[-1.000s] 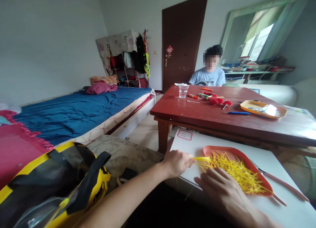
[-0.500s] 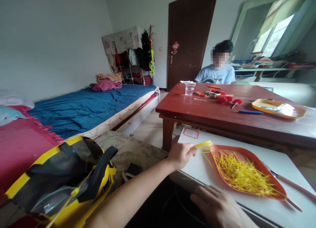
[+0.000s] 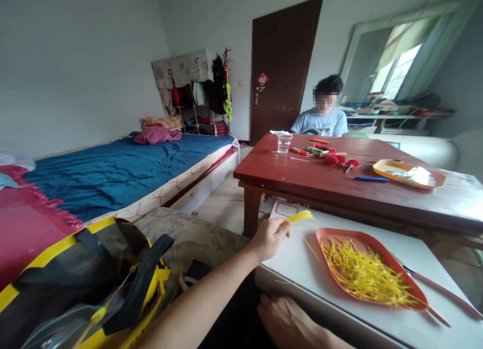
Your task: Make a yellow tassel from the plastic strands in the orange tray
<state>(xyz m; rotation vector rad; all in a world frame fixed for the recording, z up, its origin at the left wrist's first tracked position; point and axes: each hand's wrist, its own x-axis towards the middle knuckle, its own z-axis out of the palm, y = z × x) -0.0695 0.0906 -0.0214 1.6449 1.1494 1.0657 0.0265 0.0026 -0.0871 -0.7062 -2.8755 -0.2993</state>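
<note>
A thin bundle of yellow strands (image 3: 301, 216) is pinched in my left hand (image 3: 270, 234), its free ends fanning out over the white box-like surface. Beside it lies an orange-red tray (image 3: 327, 275) heaped with loose yellow strands (image 3: 368, 271). My right hand (image 3: 281, 316) is low, by the front side of the white surface (image 3: 411, 246), back upward. Its fingertips bend out of sight, so I cannot see whether it holds anything. A slim stick with a dark tip (image 3: 433, 283) lies right of the tray.
The red-brown table (image 3: 287, 172) bears a plastic cup (image 3: 284, 143), red fluffy pieces (image 3: 335, 158), a blue pen-like tool (image 3: 372, 179) and a yellow tray (image 3: 388, 170). A person (image 3: 322, 120) sits behind it. A yellow-black bag (image 3: 113, 253) stands at left, near the bed (image 3: 162, 157).
My right hand has drawn left and down, away from the tray's front. My left hand still grips the bundle, slightly farther from the tray. The view has shifted slightly.
</note>
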